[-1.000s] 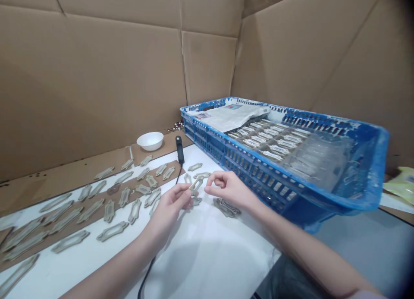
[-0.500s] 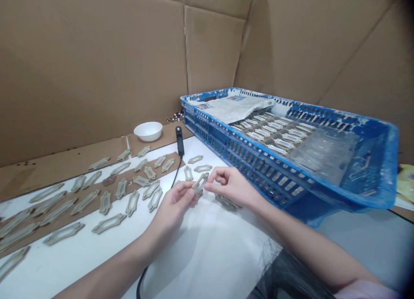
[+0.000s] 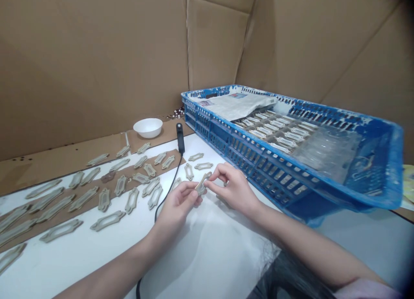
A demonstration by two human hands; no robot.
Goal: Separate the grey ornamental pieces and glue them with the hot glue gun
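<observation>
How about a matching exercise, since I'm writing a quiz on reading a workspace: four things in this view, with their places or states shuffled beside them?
Things
1. Bowl
2. Crate
3. Held frame
4. Black device

Places or states
A. Joined to a cable
B. In the grip of the left hand
C. On brown cardboard towards the back
D. Blue, with rows of frames inside

Right pairs: 1-C, 2-D, 3-B, 4-A
</observation>
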